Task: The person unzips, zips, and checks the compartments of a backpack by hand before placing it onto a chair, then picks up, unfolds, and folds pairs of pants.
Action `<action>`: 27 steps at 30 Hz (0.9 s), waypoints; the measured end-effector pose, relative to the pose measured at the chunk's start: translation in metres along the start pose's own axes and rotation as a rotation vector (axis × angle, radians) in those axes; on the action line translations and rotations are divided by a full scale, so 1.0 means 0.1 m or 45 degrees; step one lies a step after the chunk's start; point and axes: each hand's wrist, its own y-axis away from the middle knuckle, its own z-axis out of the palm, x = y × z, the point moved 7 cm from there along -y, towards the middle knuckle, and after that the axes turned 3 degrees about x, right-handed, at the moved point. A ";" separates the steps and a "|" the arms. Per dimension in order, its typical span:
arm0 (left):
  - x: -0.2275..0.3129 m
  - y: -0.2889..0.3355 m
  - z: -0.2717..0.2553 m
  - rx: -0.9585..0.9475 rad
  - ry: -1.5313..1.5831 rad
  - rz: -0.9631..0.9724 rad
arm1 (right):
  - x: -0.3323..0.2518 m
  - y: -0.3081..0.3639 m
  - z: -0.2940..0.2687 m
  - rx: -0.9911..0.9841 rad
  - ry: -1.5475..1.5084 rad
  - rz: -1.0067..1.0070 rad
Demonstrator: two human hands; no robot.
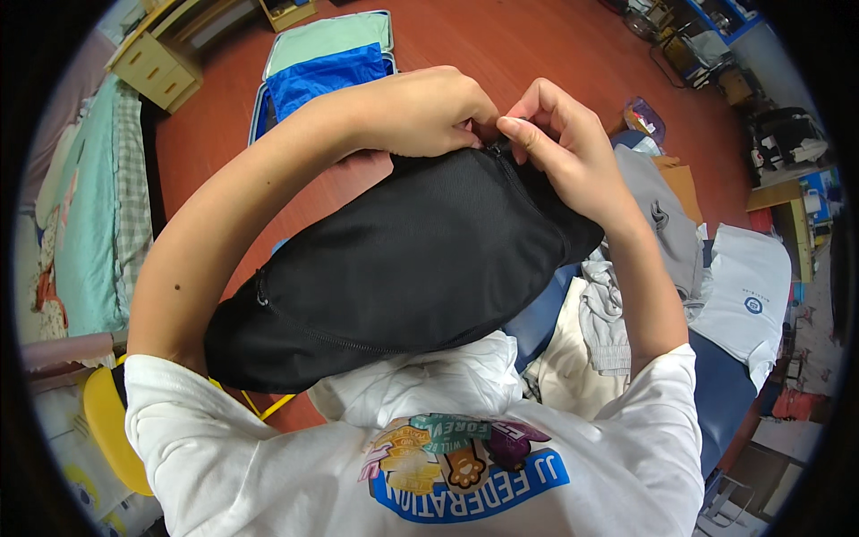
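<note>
A large black waist bag hangs in front of my chest, slanting from lower left to upper right. Its fabric is soft, and a zipper runs along its lower edge and another near its upper right end. My left hand is closed on the bag's upper edge, fingers curled under. Right beside it, my right hand pinches with thumb and forefinger at the upper end of the zipper. The fingertips of both hands nearly meet there, and they cover the zipper pull.
Behind the bag, an open suitcase with a blue bag lies on the red floor. Clothes in grey and white are spread over a dark blue surface at the right. A bed stands left, a yellow chair lower left.
</note>
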 end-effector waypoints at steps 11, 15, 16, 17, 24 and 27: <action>-0.06 0.18 -0.10 0.185 -0.145 0.120 | -0.08 0.03 -0.06 -0.305 -0.184 0.075; -0.07 0.19 -0.13 0.175 -0.201 0.132 | -0.16 0.30 -0.20 -0.188 -0.097 0.085; -0.05 0.19 -0.15 0.184 -0.240 0.144 | -0.19 0.38 -0.27 -0.151 -0.093 0.105; -0.12 0.23 -0.17 0.217 -0.254 0.166 | -0.20 0.47 -0.30 -0.102 -0.141 0.078; -0.43 0.20 -0.22 0.190 -0.307 -0.002 | 0.08 0.84 -0.19 0.254 -0.330 0.193; -0.33 0.17 -0.30 0.171 -0.326 -0.086 | 0.09 0.77 -0.11 0.350 -0.419 0.148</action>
